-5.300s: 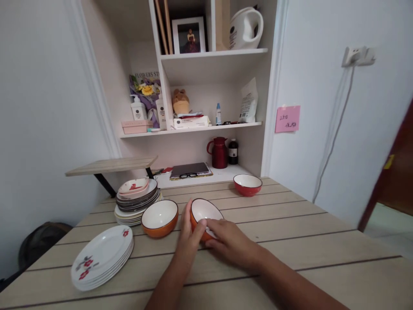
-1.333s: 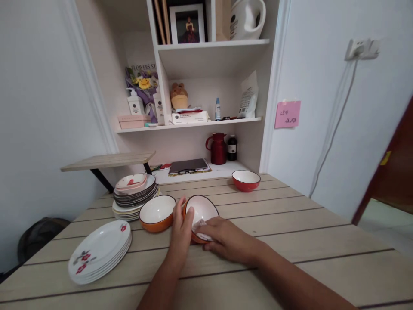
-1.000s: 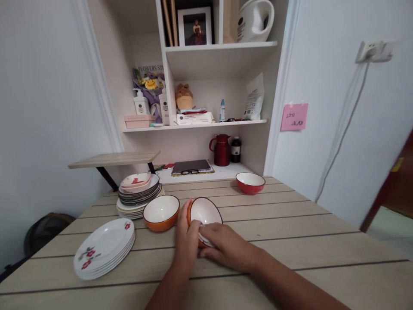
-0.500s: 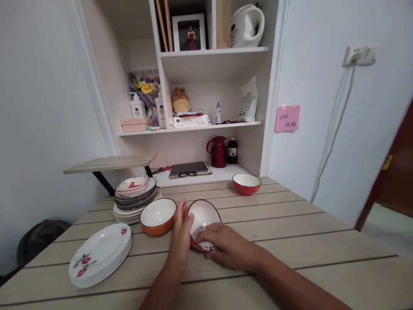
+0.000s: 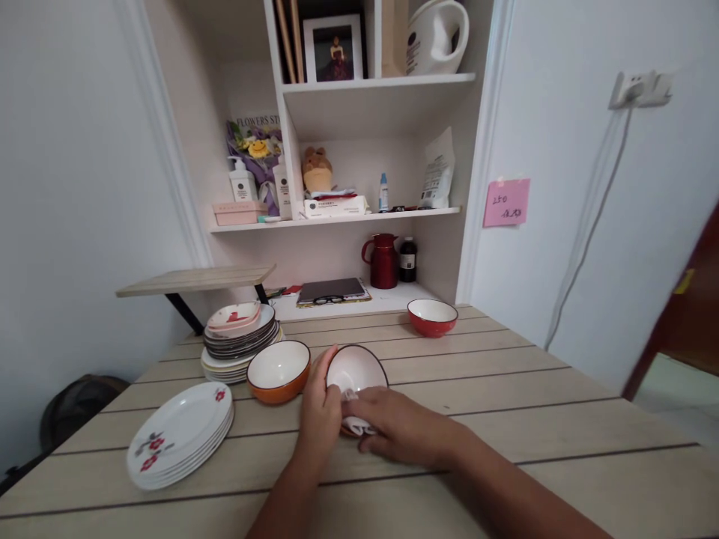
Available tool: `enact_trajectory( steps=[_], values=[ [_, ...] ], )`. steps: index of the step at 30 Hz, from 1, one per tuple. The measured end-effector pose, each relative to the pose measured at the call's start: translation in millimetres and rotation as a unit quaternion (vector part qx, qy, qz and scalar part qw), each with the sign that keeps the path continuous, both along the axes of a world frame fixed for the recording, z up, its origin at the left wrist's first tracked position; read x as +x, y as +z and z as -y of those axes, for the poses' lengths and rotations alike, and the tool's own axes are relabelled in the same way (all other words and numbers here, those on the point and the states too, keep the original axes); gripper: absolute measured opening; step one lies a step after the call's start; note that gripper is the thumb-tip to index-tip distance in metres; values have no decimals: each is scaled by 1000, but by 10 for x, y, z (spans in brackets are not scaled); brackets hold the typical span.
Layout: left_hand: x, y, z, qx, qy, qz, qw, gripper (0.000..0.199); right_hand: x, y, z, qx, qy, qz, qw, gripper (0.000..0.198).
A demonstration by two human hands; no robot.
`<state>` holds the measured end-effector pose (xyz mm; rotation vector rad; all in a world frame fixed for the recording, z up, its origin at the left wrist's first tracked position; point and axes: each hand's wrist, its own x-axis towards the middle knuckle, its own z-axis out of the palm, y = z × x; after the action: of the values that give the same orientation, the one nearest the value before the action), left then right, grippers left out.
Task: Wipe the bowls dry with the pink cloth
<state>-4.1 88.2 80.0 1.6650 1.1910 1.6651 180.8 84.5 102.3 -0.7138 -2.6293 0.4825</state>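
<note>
A bowl [image 5: 357,366] with a white inside and dark rim is tilted toward me on the table. My left hand [image 5: 321,400] grips its left side, thumb at the rim. In my right hand [image 5: 393,423] is a bunched white cloth [image 5: 358,425], pressed against the bowl's lower inside wall. Just left of my left hand stands an orange bowl [image 5: 279,372], upright with a white inside. A red bowl [image 5: 432,318] sits upright farther back on the right.
A stack of white oval plates with red flowers [image 5: 180,434] lies at the front left. Behind it is a pile of mixed plates [image 5: 243,346] topped by small pink dishes [image 5: 234,316]. A raised wooden shelf [image 5: 196,280], a closed laptop [image 5: 331,290] and a red jug [image 5: 383,261] stand at the back.
My left hand has shifted from spread fingers beside the bowl to a closer grip on its left rim. My right hand stays inside the bowl with the cloth. The view has shifted slightly.
</note>
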Motion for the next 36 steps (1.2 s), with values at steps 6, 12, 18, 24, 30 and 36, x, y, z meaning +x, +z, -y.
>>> enact_trajectory(
  steps=[6,12,18,24,30,36],
  values=[
    [23,3,1,-6,0,-6,1000,51,100,52,-5,123,-15,57,991,40],
    [82,-3,49,2,-18,2,1000,61,-14,-99,19,22,-39,-70,997,29],
    [91,-62,11,19,85,-9,996,49,-203,-175,56,-39,-39,-125,991,22],
    [47,-48,24,34,52,-41,997,64,-35,-17,-6,46,-9,32,998,36],
    [25,-15,-15,5,15,-6,1000,54,63,-12,-27,152,-24,66,986,31],
    [74,-90,-11,21,-6,-8,1000,60,-3,-125,-35,77,-57,-41,995,29]
  ],
)
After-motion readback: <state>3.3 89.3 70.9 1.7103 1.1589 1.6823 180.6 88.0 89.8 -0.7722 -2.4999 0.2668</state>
